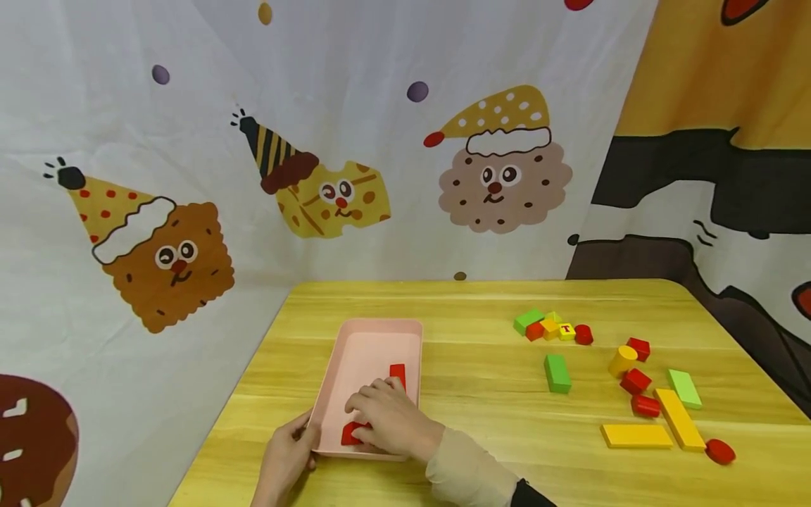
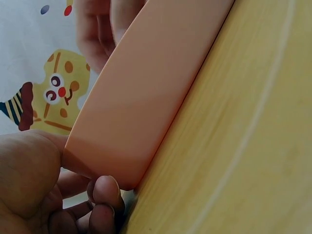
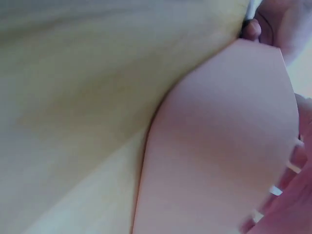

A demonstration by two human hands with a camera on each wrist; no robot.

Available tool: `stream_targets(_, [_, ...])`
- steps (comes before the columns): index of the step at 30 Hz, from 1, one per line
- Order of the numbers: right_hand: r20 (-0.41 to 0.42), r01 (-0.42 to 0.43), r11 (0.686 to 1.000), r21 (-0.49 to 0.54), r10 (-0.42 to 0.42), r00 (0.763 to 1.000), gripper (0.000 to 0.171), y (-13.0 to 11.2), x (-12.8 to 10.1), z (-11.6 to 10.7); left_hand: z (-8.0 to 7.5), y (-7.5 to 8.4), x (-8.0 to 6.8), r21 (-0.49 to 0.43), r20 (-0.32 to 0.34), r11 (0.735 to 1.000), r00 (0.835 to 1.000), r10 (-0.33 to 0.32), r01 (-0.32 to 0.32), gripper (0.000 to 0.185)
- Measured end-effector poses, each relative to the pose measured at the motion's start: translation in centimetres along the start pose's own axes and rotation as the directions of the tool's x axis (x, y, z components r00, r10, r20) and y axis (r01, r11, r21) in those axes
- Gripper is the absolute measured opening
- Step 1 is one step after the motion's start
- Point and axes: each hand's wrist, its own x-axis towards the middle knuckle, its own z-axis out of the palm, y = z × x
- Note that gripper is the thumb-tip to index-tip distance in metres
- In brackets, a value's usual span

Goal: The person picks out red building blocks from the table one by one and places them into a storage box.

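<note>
A pink tray (image 1: 370, 345) lies on the wooden table (image 1: 481, 394) at the near left. My left hand (image 1: 288, 451) grips its near left corner, thumb on the rim; in the left wrist view the thumb (image 2: 29, 170) and fingers wrap that corner of the tray wall (image 2: 146, 97). My right hand (image 1: 386, 415) reaches into the tray with its fingers curled over a red block (image 1: 348, 434) at the near end. A second red block (image 1: 397, 373) lies just beyond the knuckles. The right wrist view shows only the tray wall (image 3: 219, 146) and table (image 3: 73, 97).
Loose wooden blocks lie on the right half of the table: a green block (image 1: 557, 373), a small mixed cluster (image 1: 551, 327), two yellow planks (image 1: 636, 435), a yellow cylinder (image 1: 623, 360) and several red pieces. A printed cloth backdrop (image 1: 317, 141) hangs behind and to the left.
</note>
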Motion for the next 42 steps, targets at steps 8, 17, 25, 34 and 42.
stream_targets(8, [-0.131, -0.033, 0.999, -0.003, 0.033, 0.991, 0.019, 2.6, -1.6, -2.3, 0.2, 0.0, 0.5, 0.025, -0.008, 1.000, 1.000, -0.007, 0.007, 0.044])
stream_targets(17, [-0.148, -0.174, 0.984, 0.025, 0.176, 0.973, 0.022, 5.9, -4.3, -4.9, 0.4, 0.1, 0.6, 0.018, 0.003, 1.000, 1.000, -0.013, 0.013, 0.044])
stream_targets(25, [-0.229, -0.274, 0.961, 0.024, 0.272, 0.934, 0.022, 9.5, -7.8, -5.6, 0.3, -0.3, 0.3, 0.087, -0.004, 0.996, 1.000, -0.003, 0.004, 0.044])
stream_targets(34, [-0.303, -0.358, 0.932, -0.056, 0.326, 0.896, 0.025, 12.8, -11.5, -6.6, 0.2, 0.0, 0.4, 0.091, -0.001, 0.996, 1.000, 0.004, -0.004, 0.045])
stream_targets(42, [-0.305, -0.442, 0.897, -0.035, 0.411, 0.859, 0.027, 14.5, -14.6, -7.2, 0.2, -0.4, 0.3, 0.085, 0.006, 0.996, 1.000, -0.019, 0.019, 0.046])
